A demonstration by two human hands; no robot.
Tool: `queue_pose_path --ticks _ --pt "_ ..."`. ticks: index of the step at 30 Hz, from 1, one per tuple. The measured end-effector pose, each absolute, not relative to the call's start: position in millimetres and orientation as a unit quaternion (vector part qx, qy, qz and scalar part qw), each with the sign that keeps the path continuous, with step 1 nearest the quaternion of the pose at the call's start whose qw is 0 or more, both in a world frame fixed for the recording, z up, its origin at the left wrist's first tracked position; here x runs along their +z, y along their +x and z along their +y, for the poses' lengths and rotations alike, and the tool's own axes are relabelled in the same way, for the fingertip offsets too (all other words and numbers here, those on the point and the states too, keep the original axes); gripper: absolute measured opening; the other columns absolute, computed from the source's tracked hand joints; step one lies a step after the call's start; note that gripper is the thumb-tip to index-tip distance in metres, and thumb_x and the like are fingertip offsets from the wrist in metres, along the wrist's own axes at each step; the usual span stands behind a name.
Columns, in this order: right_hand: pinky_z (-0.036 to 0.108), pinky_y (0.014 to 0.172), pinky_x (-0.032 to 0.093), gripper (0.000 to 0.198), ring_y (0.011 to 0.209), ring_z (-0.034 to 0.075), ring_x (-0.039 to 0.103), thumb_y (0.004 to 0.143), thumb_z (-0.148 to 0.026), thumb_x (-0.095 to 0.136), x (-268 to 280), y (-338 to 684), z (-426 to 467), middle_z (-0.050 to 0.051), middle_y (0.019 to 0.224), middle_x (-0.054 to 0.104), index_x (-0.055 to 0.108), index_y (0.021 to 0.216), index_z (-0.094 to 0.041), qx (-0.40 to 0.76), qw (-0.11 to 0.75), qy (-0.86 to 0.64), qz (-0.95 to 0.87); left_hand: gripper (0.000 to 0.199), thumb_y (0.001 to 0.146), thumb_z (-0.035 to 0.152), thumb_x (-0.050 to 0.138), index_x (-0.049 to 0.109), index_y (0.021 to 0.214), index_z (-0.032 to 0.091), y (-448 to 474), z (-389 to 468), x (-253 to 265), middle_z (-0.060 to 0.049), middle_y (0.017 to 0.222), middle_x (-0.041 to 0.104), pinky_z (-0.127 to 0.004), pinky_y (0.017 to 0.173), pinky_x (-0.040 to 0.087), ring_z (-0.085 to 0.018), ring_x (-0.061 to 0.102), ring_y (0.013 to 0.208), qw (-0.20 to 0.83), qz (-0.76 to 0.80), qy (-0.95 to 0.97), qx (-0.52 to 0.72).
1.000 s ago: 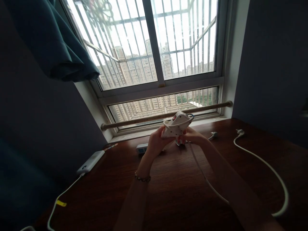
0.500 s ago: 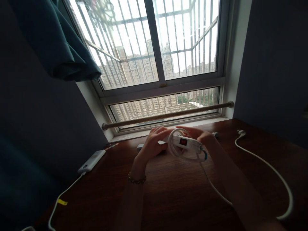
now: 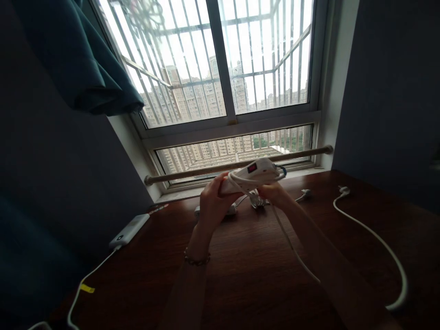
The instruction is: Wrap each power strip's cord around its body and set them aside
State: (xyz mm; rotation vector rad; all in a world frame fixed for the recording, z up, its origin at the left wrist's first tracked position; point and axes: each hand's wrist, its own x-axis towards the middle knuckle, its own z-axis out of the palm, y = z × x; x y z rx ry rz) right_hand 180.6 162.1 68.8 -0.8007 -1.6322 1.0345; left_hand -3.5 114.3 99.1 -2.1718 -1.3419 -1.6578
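A white power strip [image 3: 264, 170] with a red switch is held up above the table, tilted with its right end higher. Part of its white cord [image 3: 237, 179] wraps around it. My left hand [image 3: 216, 198] is closed around the strip's left end. Under the right end, my right hand [image 3: 275, 193] is closed on the cord, its fingertips partly hidden by the strip. From that hand the loose cord runs down and passes behind my right forearm. Behind my hands, a second white power strip [image 3: 231, 210] lies on the table beside a coiled cord [image 3: 256, 200].
On the brown wooden table [image 3: 240, 266] are a white plug [image 3: 305, 194] and, farther right, another plug [image 3: 343, 190] with a curving cord. A white power bank [image 3: 130, 230] with a cable lies at left. A barred window and a rail [image 3: 199, 172] stand behind the table.
The power strip has risen and tilted. The wide loop of cord in front of it has drawn in close around its body. My right hand has moved from behind the strip to beneath it.
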Motion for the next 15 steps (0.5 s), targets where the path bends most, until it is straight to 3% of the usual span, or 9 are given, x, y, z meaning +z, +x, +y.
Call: queue_pose_path --ticks 2,5,10,15 --pt "0.018 0.039 0.026 0.027 0.039 0.005 0.034 0.082 -0.041 0.050 65 177 163 -0.006 0.048 0.042 0.054 0.075 -0.016 0.394 0.468 -0.371 -0.698 0.049 0.062 0.047 0.075 0.061 0.102 0.023 -3 117 99 -0.001 0.088 0.067 -0.026 0.067 0.045 -0.018 0.062 0.076 0.082 -0.483 -0.680 -0.545" --pt "0.017 0.039 0.033 0.020 0.039 0.007 0.046 0.077 -0.029 0.059 61 177 161 -0.005 0.051 0.053 0.054 0.091 -0.015 0.360 0.381 -0.431 -0.734 0.048 0.064 0.057 0.068 0.058 0.095 0.022 -9 121 101 -0.003 0.079 0.067 -0.027 0.060 0.042 -0.021 0.063 0.072 0.120 -0.581 -0.618 -0.516" --pt "0.018 0.040 0.038 0.009 0.043 0.012 0.056 0.072 -0.016 0.062 62 187 157 0.001 0.051 0.061 0.055 0.077 -0.012 0.306 0.219 -0.493 -0.785 0.053 0.074 0.067 0.049 0.050 0.104 0.024 -32 136 102 -0.007 0.086 0.068 -0.031 0.061 0.042 -0.027 0.066 0.080 0.094 -0.693 -0.569 -0.433" --pt "0.023 0.053 0.039 0.011 0.061 0.018 0.063 0.080 -0.016 0.052 75 180 141 0.012 0.071 0.067 0.059 0.074 -0.011 0.148 0.175 -0.483 -0.845 0.062 0.073 0.067 0.046 0.055 0.107 0.016 -42 154 91 -0.019 0.091 0.069 -0.038 0.064 0.044 -0.037 0.065 0.086 0.070 -0.742 -0.578 -0.332"
